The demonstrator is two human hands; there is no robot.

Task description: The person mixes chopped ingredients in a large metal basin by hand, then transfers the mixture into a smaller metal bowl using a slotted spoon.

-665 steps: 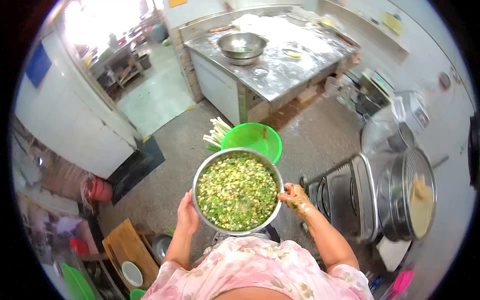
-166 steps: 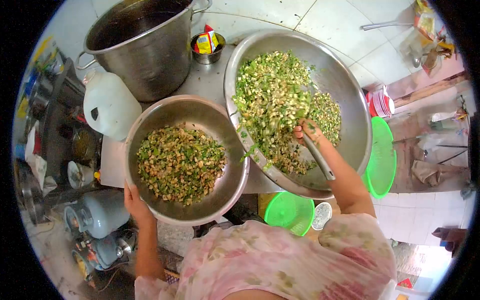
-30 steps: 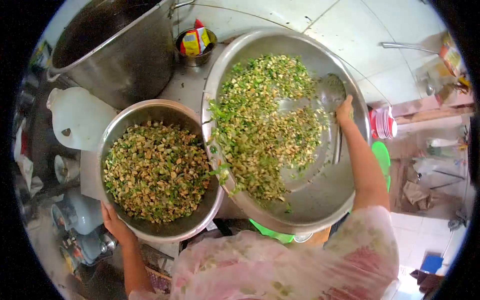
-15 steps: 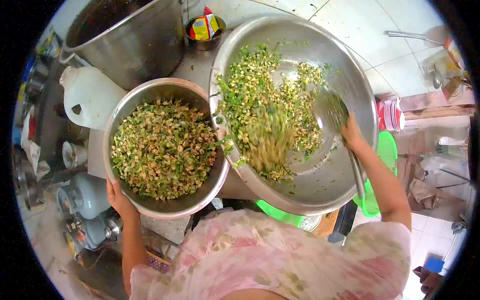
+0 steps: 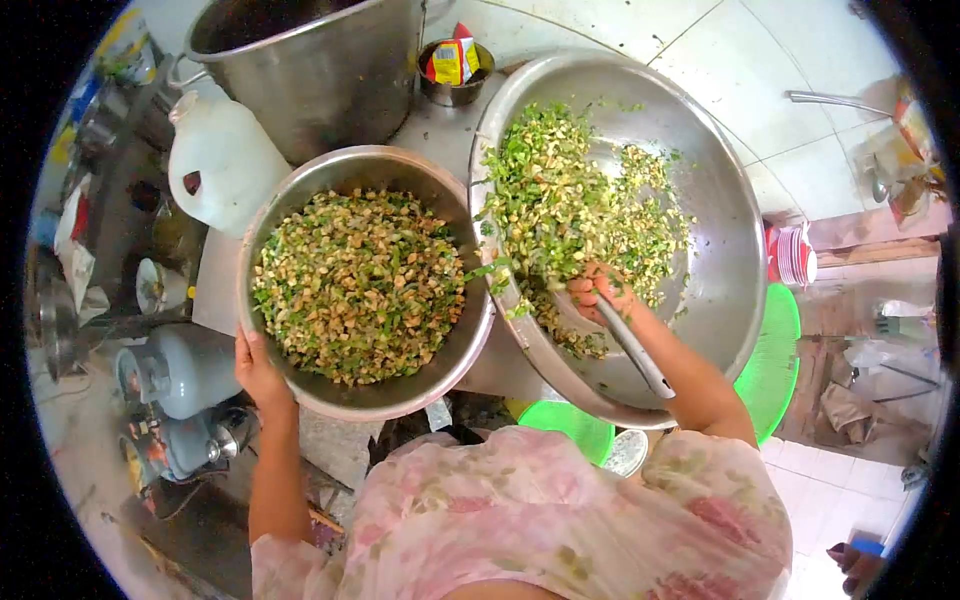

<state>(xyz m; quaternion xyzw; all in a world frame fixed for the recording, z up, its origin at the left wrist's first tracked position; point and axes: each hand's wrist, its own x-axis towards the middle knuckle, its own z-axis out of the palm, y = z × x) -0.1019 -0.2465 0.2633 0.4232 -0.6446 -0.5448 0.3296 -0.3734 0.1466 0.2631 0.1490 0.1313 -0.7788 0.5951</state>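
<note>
My left hand grips the lower left rim of a deep steel bowl. That bowl holds a heap of chopped mix, brown and green bits together. Beside it on the right, almost touching, stands a wider steel basin. Green chopped leaves and pale diced pieces lie along the basin's left and middle. Inside the basin, my right hand is closed around the handle of a large metal spoon. The spoon's head is hidden by my hand and the food. Some leaves hang over the basin's left rim.
A tall steel pot and a white plastic jug stand behind the bowl. A small metal cup holds a red and yellow packet. Green baskets sit by the basin. Gas cylinders stand at left.
My right hand has swept the spoon left and down, from the basin's right side into the food near its left rim. My left hand stays on the bowl; the whole view has shifted slightly.
</note>
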